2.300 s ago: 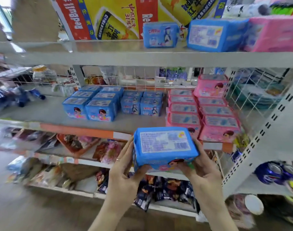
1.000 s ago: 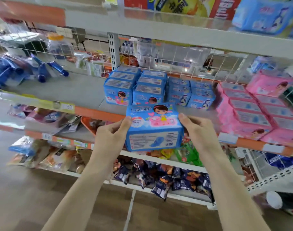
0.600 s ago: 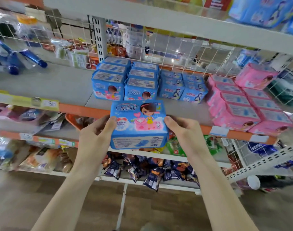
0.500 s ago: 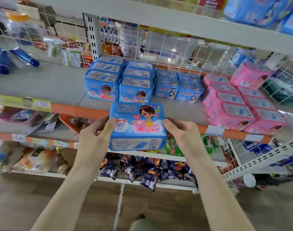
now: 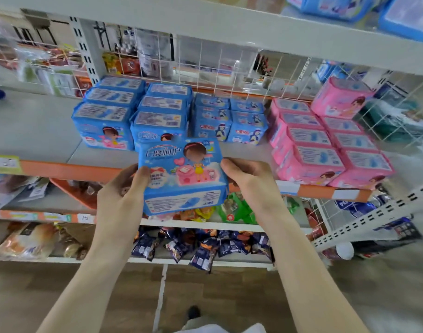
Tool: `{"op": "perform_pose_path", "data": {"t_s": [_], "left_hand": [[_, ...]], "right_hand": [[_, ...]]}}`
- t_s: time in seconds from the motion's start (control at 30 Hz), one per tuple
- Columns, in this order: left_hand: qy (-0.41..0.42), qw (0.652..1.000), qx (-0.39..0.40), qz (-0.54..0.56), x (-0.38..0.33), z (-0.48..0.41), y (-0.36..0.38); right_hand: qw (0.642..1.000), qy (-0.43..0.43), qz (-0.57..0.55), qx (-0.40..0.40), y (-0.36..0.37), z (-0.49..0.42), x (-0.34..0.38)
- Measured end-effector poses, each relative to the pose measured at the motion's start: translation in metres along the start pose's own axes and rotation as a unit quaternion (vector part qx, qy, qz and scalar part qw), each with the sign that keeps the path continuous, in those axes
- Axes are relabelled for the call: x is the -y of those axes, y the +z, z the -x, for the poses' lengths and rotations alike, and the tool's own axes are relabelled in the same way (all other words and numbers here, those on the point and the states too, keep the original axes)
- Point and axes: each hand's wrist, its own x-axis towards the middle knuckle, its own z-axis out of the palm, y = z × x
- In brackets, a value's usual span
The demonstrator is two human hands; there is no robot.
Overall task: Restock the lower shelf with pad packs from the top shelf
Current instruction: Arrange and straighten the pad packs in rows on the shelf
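Boxy, glossy blue pad pack (image 5: 181,179) in pinch grip between left hand (image 5: 119,191) and right hand (image 5: 251,181).

2 hands (image 5: 124,188) (image 5: 250,180), 1 held pk (image 5: 184,181) (blue)

the blue pad pack (image 5: 181,175) at the centre of the frame is wrapped in thin, glossy plastic film, lightly creased. the blue packs (image 5: 104,123) and pink packs (image 5: 311,162) behind it wear the same shiny film. the shelf (image 5: 32,126) under them looks like smooth painted metal, matt grey, with an orange front strip (image 5: 68,168). upper middle, a white coated wire grid (image 5: 220,66). low centre, dark snack bags (image 5: 200,253) in glossy foil-like wrap. the floor (image 5: 217,292) shows matt wood-grain boards.
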Motion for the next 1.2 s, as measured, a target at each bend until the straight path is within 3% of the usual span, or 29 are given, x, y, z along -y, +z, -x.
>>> {"op": "perform_pose_path", "data": {"t_s": [0.53,0.87,1.2], "left_hand": [[0.001,1.0,-0.018,0.001,0.013,0.005,0.017],[-0.004,0.997,-0.068,-0.03,0.021,-0.022,-0.055],[-0.009,0.999,0.009,-0.04,0.019,-0.102,-0.15]], "right_hand": [[1.0,-0.015,-0.008,0.004,-0.01,-0.022,-0.025],[0.996,-0.011,0.0,0.087,0.071,-0.033,-0.033],[0.992,-0.039,0.085,0.083,0.181,-0.061,-0.034]]}}
